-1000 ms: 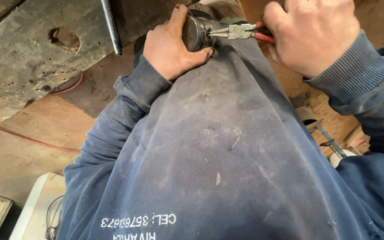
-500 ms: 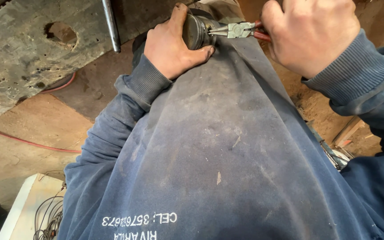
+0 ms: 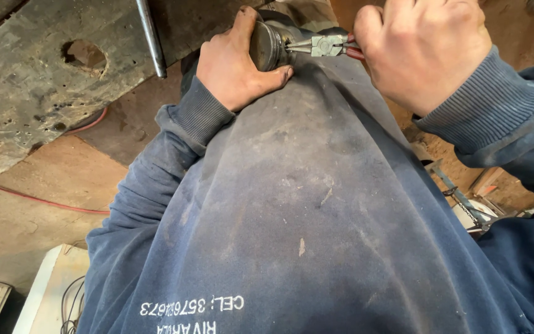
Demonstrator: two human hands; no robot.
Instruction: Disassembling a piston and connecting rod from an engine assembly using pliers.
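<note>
Up against the person's dusty blue sweatshirt, the left hand [image 3: 236,65] gripped a dark metal cylinder [image 3: 267,44] while the right hand [image 3: 424,52] squeezed red-handled pliers [image 3: 322,44] into its end; steady bracing and straight tips seemed wise.

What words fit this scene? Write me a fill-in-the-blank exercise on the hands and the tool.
1. The left hand holds a dark round metal part against the person's ____ sweatshirt.
2. The right hand holds a pair of ____ with red handles.
3. The tool's tips point at the ____ part.
4. A thin ____ cable runs across the floor on the left.

Missing words: blue; pliers; round metal; red
</note>
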